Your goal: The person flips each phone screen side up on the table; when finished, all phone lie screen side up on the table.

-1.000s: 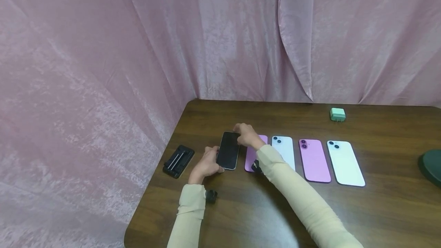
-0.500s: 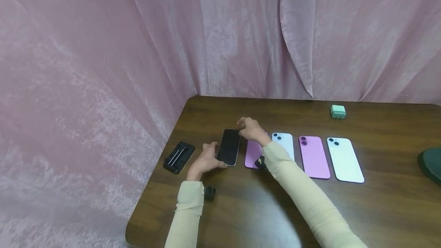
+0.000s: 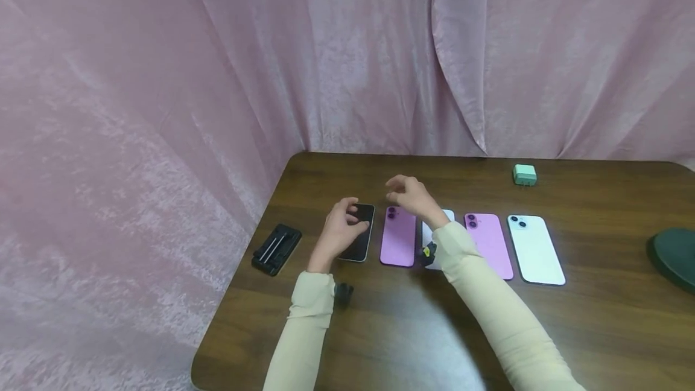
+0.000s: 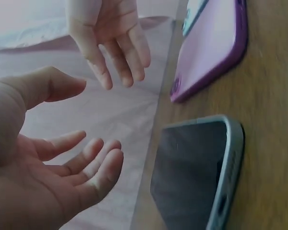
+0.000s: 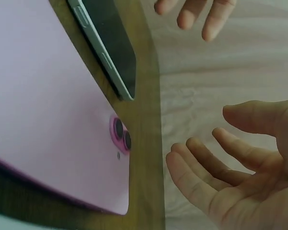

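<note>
Dark phone (image 3: 357, 250) lying untouched

A person's left hand (image 3: 339, 231) and right hand (image 3: 415, 196) are rising from the dark phone's edges, fingers loosely bent, thumbs spreading wide, neither holding anything. The phone is resting screen up toward the table's (image 3: 380, 330) left edge, between a black case (image 3: 277, 250) and a pink phone (image 3: 399, 239). The release is apparently leaving it settled at the row's left end.
</note>
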`<state>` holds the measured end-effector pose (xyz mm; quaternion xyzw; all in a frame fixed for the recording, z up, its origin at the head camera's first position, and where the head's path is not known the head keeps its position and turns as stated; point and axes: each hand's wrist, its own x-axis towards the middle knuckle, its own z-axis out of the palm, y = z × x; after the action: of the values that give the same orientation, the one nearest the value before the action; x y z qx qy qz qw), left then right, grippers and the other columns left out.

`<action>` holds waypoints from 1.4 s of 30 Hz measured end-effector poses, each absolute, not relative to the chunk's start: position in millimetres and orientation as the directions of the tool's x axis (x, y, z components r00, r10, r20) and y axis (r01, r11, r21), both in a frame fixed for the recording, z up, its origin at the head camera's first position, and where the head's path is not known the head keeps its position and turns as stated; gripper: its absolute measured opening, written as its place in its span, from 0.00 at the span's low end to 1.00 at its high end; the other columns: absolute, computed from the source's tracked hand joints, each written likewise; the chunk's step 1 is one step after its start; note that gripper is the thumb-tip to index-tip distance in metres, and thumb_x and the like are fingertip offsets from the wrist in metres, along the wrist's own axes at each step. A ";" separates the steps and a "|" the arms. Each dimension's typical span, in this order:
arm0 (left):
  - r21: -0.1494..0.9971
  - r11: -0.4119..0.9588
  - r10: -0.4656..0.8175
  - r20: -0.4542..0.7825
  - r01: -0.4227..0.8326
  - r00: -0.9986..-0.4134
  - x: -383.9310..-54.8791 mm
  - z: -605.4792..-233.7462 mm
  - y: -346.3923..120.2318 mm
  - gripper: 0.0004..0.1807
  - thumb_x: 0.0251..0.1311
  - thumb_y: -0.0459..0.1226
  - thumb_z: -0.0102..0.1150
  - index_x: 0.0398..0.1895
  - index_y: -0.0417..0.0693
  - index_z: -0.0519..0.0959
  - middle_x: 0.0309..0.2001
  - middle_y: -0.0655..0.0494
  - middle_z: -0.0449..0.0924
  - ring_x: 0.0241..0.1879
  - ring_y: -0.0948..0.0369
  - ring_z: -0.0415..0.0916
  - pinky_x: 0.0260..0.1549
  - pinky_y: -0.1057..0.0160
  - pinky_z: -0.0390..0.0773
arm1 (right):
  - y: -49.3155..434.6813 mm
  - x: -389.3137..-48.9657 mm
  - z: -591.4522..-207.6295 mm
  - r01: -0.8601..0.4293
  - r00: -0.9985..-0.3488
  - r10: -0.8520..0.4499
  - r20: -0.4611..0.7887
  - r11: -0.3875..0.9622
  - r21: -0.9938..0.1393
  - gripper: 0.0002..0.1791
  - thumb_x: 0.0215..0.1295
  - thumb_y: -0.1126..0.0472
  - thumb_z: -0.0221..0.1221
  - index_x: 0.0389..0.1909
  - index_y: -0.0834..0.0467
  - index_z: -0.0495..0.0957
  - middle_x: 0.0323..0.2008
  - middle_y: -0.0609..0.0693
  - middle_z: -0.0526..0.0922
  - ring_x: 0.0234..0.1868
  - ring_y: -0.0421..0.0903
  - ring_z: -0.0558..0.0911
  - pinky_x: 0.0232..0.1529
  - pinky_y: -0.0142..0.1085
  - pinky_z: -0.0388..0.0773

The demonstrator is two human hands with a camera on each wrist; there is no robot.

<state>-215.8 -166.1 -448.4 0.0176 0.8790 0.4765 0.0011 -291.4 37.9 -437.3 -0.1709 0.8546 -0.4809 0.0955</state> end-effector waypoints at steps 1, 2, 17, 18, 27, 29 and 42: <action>0.841 0.539 0.045 0.024 0.045 -0.999 -218.0 -447.4 -162.9 0.33 0.60 0.33 0.68 0.68 0.39 0.69 0.57 0.40 0.75 0.53 0.46 0.78 0.49 0.47 0.79 | 40.2 -291.5 -436.4 -0.197 -0.925 -0.380 0.002 0.476 -0.857 0.20 0.71 0.65 0.56 0.61 0.69 0.74 0.55 0.65 0.80 0.56 0.60 0.79 0.56 0.52 0.76; 0.843 0.534 0.059 0.031 0.058 -0.998 -219.9 -446.4 -159.7 0.32 0.60 0.33 0.68 0.67 0.38 0.70 0.57 0.40 0.75 0.53 0.46 0.79 0.49 0.47 0.80 | 42.4 -291.1 -435.2 -0.195 -0.926 -0.379 0.002 0.472 -0.860 0.20 0.72 0.65 0.56 0.61 0.69 0.73 0.55 0.66 0.80 0.57 0.61 0.78 0.57 0.52 0.75; 0.814 0.572 0.245 -0.049 0.104 -0.968 -216.2 -458.1 -128.4 0.40 0.52 0.31 0.73 0.69 0.39 0.67 0.62 0.43 0.72 0.57 0.48 0.76 0.49 0.53 0.80 | 56.5 -291.0 -446.9 -0.222 -0.929 -0.371 0.000 0.556 -0.801 0.22 0.69 0.66 0.57 0.60 0.72 0.73 0.54 0.68 0.80 0.56 0.64 0.78 0.56 0.54 0.75; 0.812 0.573 0.254 -0.049 0.110 -0.966 -215.0 -458.9 -126.5 0.40 0.52 0.31 0.73 0.70 0.39 0.67 0.62 0.42 0.72 0.57 0.47 0.76 0.50 0.52 0.80 | 57.2 -291.8 -448.2 -0.229 -0.928 -0.372 0.002 0.567 -0.791 0.22 0.68 0.66 0.57 0.60 0.73 0.73 0.54 0.69 0.80 0.56 0.64 0.78 0.56 0.54 0.76; 0.756 0.636 0.289 -0.045 0.157 -0.956 -202.6 -462.5 -118.3 0.41 0.48 0.29 0.76 0.69 0.40 0.71 0.65 0.41 0.71 0.60 0.48 0.73 0.57 0.51 0.75 | 61.2 -296.9 -454.9 -0.285 -0.919 -0.395 -0.012 0.683 -0.672 0.20 0.65 0.68 0.60 0.56 0.72 0.76 0.49 0.67 0.83 0.53 0.64 0.81 0.53 0.52 0.78; 0.739 0.651 0.303 -0.044 0.173 -0.952 -200.7 -464.0 -117.7 0.41 0.46 0.28 0.76 0.68 0.40 0.72 0.64 0.41 0.71 0.59 0.48 0.72 0.57 0.51 0.75 | 61.0 -296.2 -455.3 -0.286 -0.912 -0.409 -0.037 0.698 -0.657 0.19 0.66 0.67 0.60 0.56 0.71 0.76 0.50 0.67 0.83 0.53 0.63 0.81 0.53 0.53 0.78; 0.665 0.720 0.350 -0.101 0.198 -0.931 -190.2 -470.8 -111.5 0.42 0.43 0.22 0.73 0.67 0.42 0.73 0.66 0.43 0.67 0.61 0.50 0.67 0.56 0.52 0.75 | 61.2 -294.7 -456.1 -0.291 -0.896 -0.435 -0.088 0.727 -0.622 0.18 0.65 0.68 0.58 0.54 0.71 0.77 0.49 0.67 0.82 0.52 0.63 0.81 0.52 0.53 0.78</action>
<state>-190.2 -111.5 -470.8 0.1488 0.9208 0.3433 0.1103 -294.7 61.2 -456.1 -0.1969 0.9221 -0.3128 0.1146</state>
